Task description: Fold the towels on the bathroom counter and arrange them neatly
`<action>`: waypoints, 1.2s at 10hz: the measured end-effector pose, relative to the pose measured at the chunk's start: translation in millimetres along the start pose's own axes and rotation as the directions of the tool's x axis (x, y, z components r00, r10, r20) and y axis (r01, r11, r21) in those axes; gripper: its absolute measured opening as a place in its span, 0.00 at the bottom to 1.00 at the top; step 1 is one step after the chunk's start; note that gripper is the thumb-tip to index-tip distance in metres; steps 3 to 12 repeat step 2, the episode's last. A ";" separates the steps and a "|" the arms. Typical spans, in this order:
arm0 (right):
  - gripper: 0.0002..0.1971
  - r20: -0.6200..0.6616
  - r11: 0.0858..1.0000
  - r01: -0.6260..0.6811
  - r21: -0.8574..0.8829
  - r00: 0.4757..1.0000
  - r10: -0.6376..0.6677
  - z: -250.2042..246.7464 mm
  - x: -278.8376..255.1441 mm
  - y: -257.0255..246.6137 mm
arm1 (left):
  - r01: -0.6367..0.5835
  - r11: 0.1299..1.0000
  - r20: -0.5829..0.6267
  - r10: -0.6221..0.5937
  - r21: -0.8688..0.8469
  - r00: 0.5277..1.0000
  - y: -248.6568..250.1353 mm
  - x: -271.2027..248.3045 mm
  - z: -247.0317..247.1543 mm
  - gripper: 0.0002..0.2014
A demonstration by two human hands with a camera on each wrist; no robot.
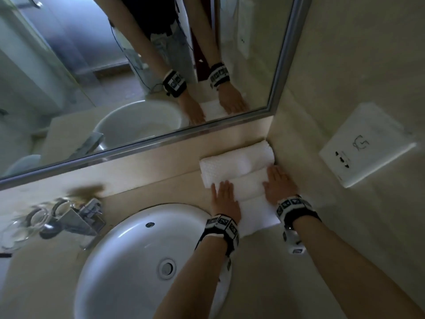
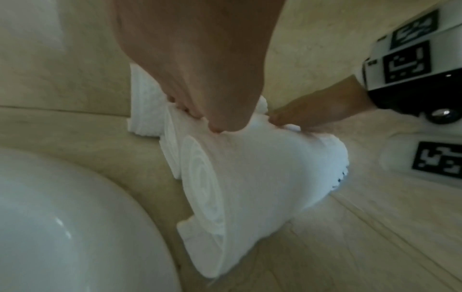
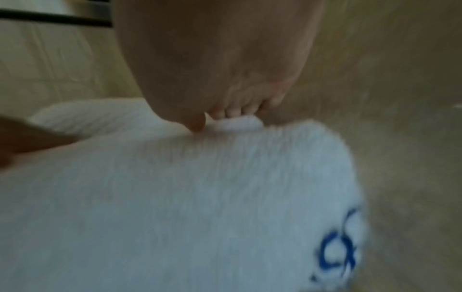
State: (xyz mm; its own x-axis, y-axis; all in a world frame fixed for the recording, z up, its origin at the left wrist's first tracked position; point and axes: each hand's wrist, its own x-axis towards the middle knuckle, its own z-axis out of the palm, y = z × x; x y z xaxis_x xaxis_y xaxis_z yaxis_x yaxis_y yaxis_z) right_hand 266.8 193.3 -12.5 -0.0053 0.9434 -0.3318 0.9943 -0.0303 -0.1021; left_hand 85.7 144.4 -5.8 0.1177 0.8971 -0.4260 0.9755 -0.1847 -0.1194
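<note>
Three white towels lie side by side in the counter's right corner. The far rolled towel (image 1: 236, 161) sits against the back wall. A middle roll (image 1: 249, 181) lies under both hands, and the near towel (image 1: 255, 215) is between my wrists. My left hand (image 1: 224, 195) lies flat with straight fingers on the left end of the rolls. My right hand (image 1: 279, 181) lies flat on the right end, beside the side wall. The left wrist view shows the near roll's spiral end (image 2: 202, 187) and my left fingers (image 2: 197, 110) pressing on top. A blue mark (image 3: 337, 247) shows on the near towel.
A white round sink (image 1: 103, 261) fills the counter left of the towels, its rim close to my left wrist. The chrome faucet (image 1: 85, 217) and clear glasses (image 1: 34, 217) stand at the far left. A mirror (image 1: 138, 65) runs along the back wall, and a white socket plate (image 1: 365, 146) is on the right wall.
</note>
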 end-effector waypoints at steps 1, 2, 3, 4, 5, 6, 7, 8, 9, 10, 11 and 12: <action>0.32 0.030 0.993 -0.084 0.085 0.996 0.082 -14.8 -6.0 -0.1 | 0.126 0.988 0.104 -0.135 0.091 0.985 -20.4 -2.7 0.6 0.33; 0.35 -0.049 0.976 -0.115 0.183 0.991 0.126 -28.8 -32.9 -3.5 | 0.006 1.000 0.171 -0.011 0.025 0.985 -54.5 -13.6 -4.9 0.35; 0.35 -0.049 0.976 -0.115 0.183 0.991 0.126 -28.8 -32.9 -3.5 | 0.006 1.000 0.171 -0.011 0.025 0.985 -54.5 -13.6 -4.9 0.35; 0.35 -0.049 0.976 -0.115 0.183 0.991 0.126 -28.8 -32.9 -3.5 | 0.006 1.000 0.171 -0.011 0.025 0.985 -54.5 -13.6 -4.9 0.35; 0.35 -0.049 0.976 -0.115 0.183 0.991 0.126 -28.8 -32.9 -3.5 | 0.006 1.000 0.171 -0.011 0.025 0.985 -54.5 -13.6 -4.9 0.35; 0.35 -0.049 0.976 -0.115 0.183 0.991 0.126 -28.8 -32.9 -3.5 | 0.006 1.000 0.171 -0.011 0.025 0.985 -54.5 -13.6 -4.9 0.35; 0.35 -0.049 0.976 -0.115 0.183 0.991 0.126 -28.8 -32.9 -3.5 | 0.006 1.000 0.171 -0.011 0.025 0.985 -54.5 -13.6 -4.9 0.35; 0.35 -0.049 0.976 -0.115 0.183 0.991 0.126 -28.8 -32.9 -3.5 | 0.006 1.000 0.171 -0.011 0.025 0.985 -54.5 -13.6 -4.9 0.35; 0.35 -0.049 0.976 -0.115 0.183 0.991 0.126 -28.8 -32.9 -3.5 | 0.006 1.000 0.171 -0.011 0.025 0.985 -54.5 -13.6 -4.9 0.35; 0.35 -0.049 0.976 -0.115 0.183 0.991 0.126 -28.8 -32.9 -3.5 | 0.006 1.000 0.171 -0.011 0.025 0.985 -54.5 -13.6 -4.9 0.35; 0.35 -0.049 0.976 -0.115 0.183 0.991 0.126 -28.8 -32.9 -3.5 | 0.006 1.000 0.171 -0.011 0.025 0.985 -54.5 -13.6 -4.9 0.35; 0.35 -0.049 0.976 -0.115 0.183 0.991 0.126 -28.8 -32.9 -3.5 | 0.006 1.000 0.171 -0.011 0.025 0.985 -54.5 -13.6 -4.9 0.35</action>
